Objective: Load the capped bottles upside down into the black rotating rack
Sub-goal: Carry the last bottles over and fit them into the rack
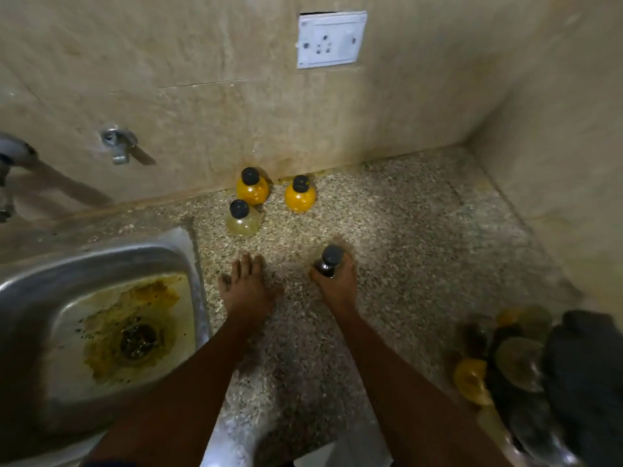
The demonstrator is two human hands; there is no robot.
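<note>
My right hand grips a dark bottle with a black cap, held upright just above the speckled counter. My left hand rests flat on the counter with straight fingers, holding nothing. Three capped bottles stand near the back wall: two with yellow-orange contents and one pale, nearly clear. The black rotating rack sits at the lower right, blurred, with several bottles in it bottom-up.
A stained steel sink fills the lower left, with a tap at the far left and a wall valve. A white socket is on the back wall. A side wall closes the counter on the right.
</note>
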